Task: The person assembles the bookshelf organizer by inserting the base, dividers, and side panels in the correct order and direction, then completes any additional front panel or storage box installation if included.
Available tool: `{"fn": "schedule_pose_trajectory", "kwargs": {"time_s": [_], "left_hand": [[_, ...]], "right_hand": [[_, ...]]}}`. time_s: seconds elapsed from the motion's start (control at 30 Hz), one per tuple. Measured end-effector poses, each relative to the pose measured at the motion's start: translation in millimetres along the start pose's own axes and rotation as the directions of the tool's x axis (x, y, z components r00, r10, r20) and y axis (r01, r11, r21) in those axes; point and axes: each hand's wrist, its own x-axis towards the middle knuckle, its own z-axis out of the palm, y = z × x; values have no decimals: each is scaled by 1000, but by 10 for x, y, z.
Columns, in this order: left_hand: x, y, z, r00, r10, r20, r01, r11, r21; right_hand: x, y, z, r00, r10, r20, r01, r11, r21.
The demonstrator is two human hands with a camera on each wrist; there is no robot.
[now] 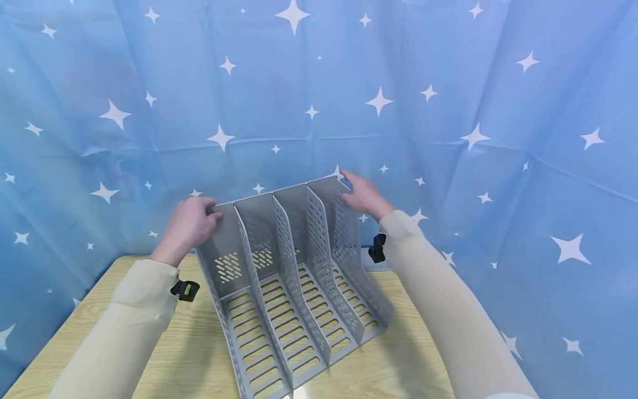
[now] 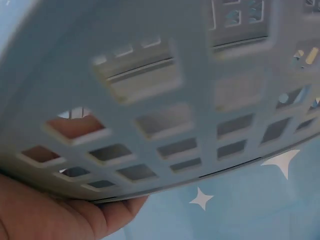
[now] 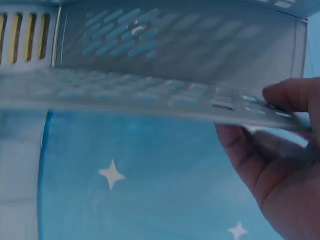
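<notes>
A grey plastic file rack (image 1: 289, 299) stands tilted over the wooden table in the head view, its slotted base toward me. Upright perforated dividers split it into several compartments. My left hand (image 1: 191, 221) grips the top corner at its left side, the thumb inside the back panel. At the upper right corner, my right hand (image 1: 366, 194) pinches the right side panel. The left wrist view has the perforated side panel (image 2: 195, 100) close up, with the left hand (image 2: 65, 215) along its edge. In the right wrist view, thumb and fingers of the right hand (image 3: 285, 175) straddle a panel edge.
Light wood table (image 1: 174, 338) lies beneath the rack. A blue curtain (image 1: 319, 77) with white stars hangs close behind and on both sides. Some pale grey object (image 1: 376, 267) shows on the table behind the rack's right side. Each wrist wears a black device.
</notes>
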Motion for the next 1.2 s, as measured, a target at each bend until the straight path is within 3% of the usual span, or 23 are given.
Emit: {"fn": "schedule_pose_trajectory", "kwargs": {"time_s": [0.13,0.27,0.5,0.63,0.8,0.93,1.1,1.2], "left_hand": [[10,-25,13,998,42,-50,-44,999,-25],[40,-12,-22,994,96,-54,-99,993,-63],[182,219,-58,969,240,54,-234,966,-110],[262,321,35,955,275,109,-258,956,-141],[360,303,199,948,296,115,-279,950,-140],[408,285,218,944,298,142,-287,953,-95],[508,362,172,915,331,231,-356,931,75],[578,434,184,895,327,304,-381,914,138]], "right_hand": [[34,-29,39,1000,-19,6,19,1000,18],[-173,-91,-56,1000,-23,-18,23,1000,-20],[-837,-86,-313,998,-58,-19,53,981,-188],[-1024,5,-342,999,-53,-6,50,967,-249],[-1028,103,-310,999,-30,14,32,967,-255],[-941,79,-341,997,27,66,-6,956,-293],[-739,33,-394,995,-4,101,43,921,-386],[-634,62,-379,991,-36,125,81,922,-379]]}}
